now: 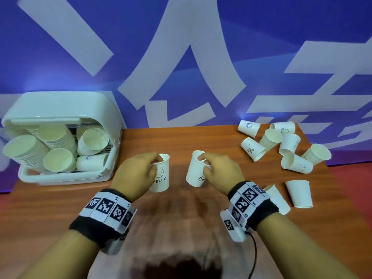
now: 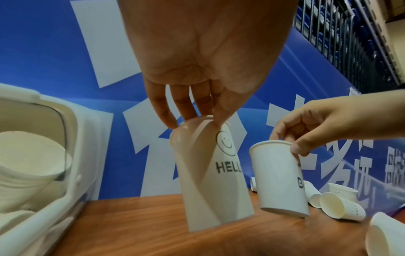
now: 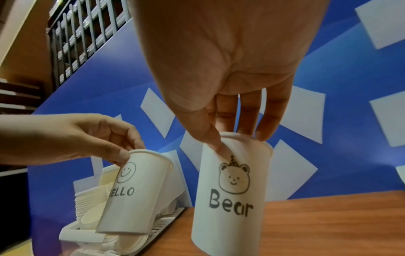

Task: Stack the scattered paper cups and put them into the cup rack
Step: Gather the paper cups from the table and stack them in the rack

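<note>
My left hand (image 1: 155, 160) pinches the rim of a white paper cup printed with a smiley and "HELLO" (image 1: 161, 179), thumb outside and fingers inside the mouth (image 2: 197, 121). My right hand (image 1: 205, 161) pinches the rim of a second cup, printed with a bear and "Bear" (image 1: 194, 172), in the same way (image 3: 232, 136). Both cups are mouth up, slightly tilted and side by side over the middle of the table, a short gap between them. The white cup rack (image 1: 60, 109) stands at the left and holds several stacks of cups (image 1: 26, 150).
Several loose cups (image 1: 281, 143) lie on their sides at the far right of the wooden table (image 1: 181, 137). Two more cups (image 1: 299, 193) lie by my right wrist. A blue and white banner stands behind the table.
</note>
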Motion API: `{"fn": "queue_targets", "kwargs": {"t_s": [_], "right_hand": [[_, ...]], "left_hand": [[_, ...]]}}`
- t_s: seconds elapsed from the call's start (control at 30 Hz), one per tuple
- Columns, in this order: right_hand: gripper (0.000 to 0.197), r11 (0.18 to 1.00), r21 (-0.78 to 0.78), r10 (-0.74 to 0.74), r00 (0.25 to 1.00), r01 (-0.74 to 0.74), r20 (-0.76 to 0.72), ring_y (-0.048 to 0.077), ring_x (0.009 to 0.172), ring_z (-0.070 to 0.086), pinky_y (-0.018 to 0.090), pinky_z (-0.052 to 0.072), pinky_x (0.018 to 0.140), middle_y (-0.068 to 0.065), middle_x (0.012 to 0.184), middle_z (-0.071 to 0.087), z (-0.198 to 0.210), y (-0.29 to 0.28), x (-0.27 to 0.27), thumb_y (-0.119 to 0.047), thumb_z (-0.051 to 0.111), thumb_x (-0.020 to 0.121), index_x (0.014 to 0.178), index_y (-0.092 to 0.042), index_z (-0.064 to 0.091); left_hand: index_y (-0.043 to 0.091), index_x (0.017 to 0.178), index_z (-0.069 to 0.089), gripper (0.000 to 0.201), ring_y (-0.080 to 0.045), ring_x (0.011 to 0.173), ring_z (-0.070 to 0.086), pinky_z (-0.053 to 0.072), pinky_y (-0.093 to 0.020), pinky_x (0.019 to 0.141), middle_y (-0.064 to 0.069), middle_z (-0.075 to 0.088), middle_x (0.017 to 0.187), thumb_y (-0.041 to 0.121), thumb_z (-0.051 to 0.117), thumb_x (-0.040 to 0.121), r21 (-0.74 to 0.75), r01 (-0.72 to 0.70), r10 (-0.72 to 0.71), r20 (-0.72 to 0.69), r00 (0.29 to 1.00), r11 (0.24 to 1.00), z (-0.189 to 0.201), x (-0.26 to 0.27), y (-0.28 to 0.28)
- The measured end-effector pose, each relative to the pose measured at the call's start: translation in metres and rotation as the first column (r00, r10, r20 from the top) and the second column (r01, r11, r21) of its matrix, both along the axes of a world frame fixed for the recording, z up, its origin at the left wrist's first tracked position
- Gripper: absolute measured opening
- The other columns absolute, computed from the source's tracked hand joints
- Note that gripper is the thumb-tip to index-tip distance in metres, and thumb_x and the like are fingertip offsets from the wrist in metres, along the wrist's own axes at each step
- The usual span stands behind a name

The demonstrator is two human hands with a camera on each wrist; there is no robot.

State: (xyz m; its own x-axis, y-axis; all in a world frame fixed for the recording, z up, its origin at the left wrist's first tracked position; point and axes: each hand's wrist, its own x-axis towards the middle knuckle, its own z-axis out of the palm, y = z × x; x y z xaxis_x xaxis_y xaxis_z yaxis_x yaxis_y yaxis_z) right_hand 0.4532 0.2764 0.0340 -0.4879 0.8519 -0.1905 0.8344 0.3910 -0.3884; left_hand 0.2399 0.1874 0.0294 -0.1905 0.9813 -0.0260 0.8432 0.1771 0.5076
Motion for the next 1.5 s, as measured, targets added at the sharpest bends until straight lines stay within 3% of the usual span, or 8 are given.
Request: {"fn": "queue_targets", "kwargs": {"t_s": [0.37,0.47,0.8,1.07,1.17,1.23,1.3,1.5], "right_hand": [[0.038,0.995,0.032,-0.09,0.996,0.09,-0.003,0.022,0.098,0.06,0.03,0.046,0.075,-0.004,0.108,0.066,0.002,-0.041,-0.128,-0.016,0.052,0.082,0.115,-0.033,0.059],[0.037,0.996,0.033,-0.079,0.997,0.08,-0.019,0.022,0.097,0.06,0.029,0.045,0.074,-0.003,0.107,0.066,-0.004,-0.057,-0.175,-0.016,0.052,0.082,0.114,-0.033,0.059],[0.035,1.0,0.01,0.018,1.0,-0.018,0.006,0.021,0.096,0.061,0.03,0.045,0.072,-0.005,0.107,0.067,-0.011,-0.074,-0.255,-0.015,0.05,0.083,0.113,-0.031,0.059],[0.035,0.998,-0.023,0.051,0.999,-0.05,0.017,0.021,0.097,0.061,0.028,0.043,0.07,-0.005,0.108,0.067,-0.018,-0.075,-0.28,-0.015,0.05,0.082,0.112,-0.032,0.06],[0.035,0.998,-0.015,0.057,0.998,-0.056,0.028,0.022,0.098,0.06,0.029,0.043,0.071,-0.004,0.109,0.066,-0.019,-0.073,-0.287,-0.016,0.05,0.082,0.112,-0.032,0.06],[0.035,0.998,-0.016,0.059,0.998,-0.059,0.023,0.022,0.099,0.06,0.03,0.043,0.073,-0.003,0.109,0.066,-0.019,-0.072,-0.291,-0.016,0.049,0.082,0.111,-0.032,0.06],[0.035,0.998,-0.013,0.06,0.998,-0.06,0.025,0.022,0.1,0.06,0.029,0.043,0.073,-0.003,0.11,0.066,-0.018,-0.071,-0.293,-0.015,0.05,0.082,0.112,-0.032,0.06],[0.038,0.998,0.011,0.069,0.997,-0.07,0.04,0.02,0.102,0.059,0.026,0.04,0.074,-0.004,0.112,0.065,-0.016,-0.07,-0.294,-0.015,0.051,0.083,0.117,-0.031,0.059]], "left_hand": [[0.032,0.091,0.07,0.016,-0.02,0.08,0.065,0.047,-0.03,0.065,0.007,0.071,0.082,0.032,0.059,0.079,0.17,0.013,-0.011,-0.011,1.0,0.985,0.01,-0.147,-0.052],[0.028,0.087,0.072,0.014,-0.021,0.071,0.065,0.045,-0.029,0.061,0.009,0.071,0.074,0.019,0.074,0.077,0.204,0.006,0.005,-0.055,0.998,0.979,0.008,-0.199,-0.072],[0.024,0.075,0.072,0.024,-0.031,0.05,0.06,0.041,-0.026,0.049,-0.005,0.066,0.057,0.009,0.083,0.06,0.066,0.055,-0.033,-0.302,0.953,0.996,-0.006,-0.273,-0.076],[0.024,0.054,0.067,0.036,-0.027,0.03,0.048,0.018,-0.015,0.045,-0.004,0.051,0.038,0.006,0.09,0.033,-0.048,0.138,-0.145,-0.407,0.902,0.989,-0.022,-0.29,-0.067],[0.022,0.063,0.07,0.028,-0.028,0.042,0.056,0.028,-0.019,0.041,-0.006,0.059,0.048,0.003,0.083,0.046,-0.109,0.133,-0.168,-0.455,0.874,0.985,-0.029,-0.291,-0.064],[0.022,0.093,0.071,0.024,-0.031,0.073,0.063,0.043,-0.03,0.058,-0.01,0.069,0.078,0.007,0.065,0.075,-0.137,0.103,-0.153,-0.432,0.889,0.985,-0.043,-0.294,-0.06],[0.025,0.109,0.063,0.029,-0.028,0.092,0.061,0.041,-0.029,0.067,-0.008,0.067,0.098,0.012,0.051,0.087,-0.238,0.084,-0.181,-0.424,0.887,0.968,-0.051,-0.298,-0.059],[0.024,0.108,0.064,0.03,-0.029,0.091,0.062,0.043,-0.031,0.069,-0.007,0.068,0.1,0.01,0.048,0.087,-0.226,0.067,-0.156,-0.404,0.901,0.972,-0.05,-0.301,-0.062]]}}
